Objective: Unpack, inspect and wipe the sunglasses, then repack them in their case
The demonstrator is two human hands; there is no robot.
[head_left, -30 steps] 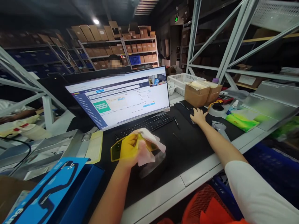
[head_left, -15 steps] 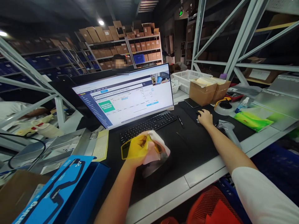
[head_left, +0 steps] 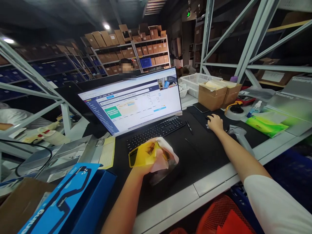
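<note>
In the head view, my left hand (head_left: 146,155) is closed in front of the keyboard (head_left: 156,131). It grips a see-through yellow plastic piece (head_left: 133,158) with a bright yellow rim, together with a crumpled white sheet (head_left: 162,162). The yellow plastic covers part of my fingers, and what else may be inside is hidden. My right hand (head_left: 215,123) rests over a dark mouse (head_left: 207,119) on the black desk mat (head_left: 185,162), mostly covering it. Behind the keyboard stands a lit monitor (head_left: 136,107).
A blue box (head_left: 63,198) stands at the lower left, near a grey metal tray (head_left: 80,149) and yellow paper (head_left: 107,151). A pen (head_left: 189,127) lies by the keyboard. Right of my hand are a scanner (head_left: 241,138), tape dispenser (head_left: 235,112) and green packet (head_left: 266,125). A person's head shows behind the monitor.
The whole view has shifted slightly to the right. Both hands keep their places: the left still grips the yellow plastic and white sheet, the right stays on the mouse.
</note>
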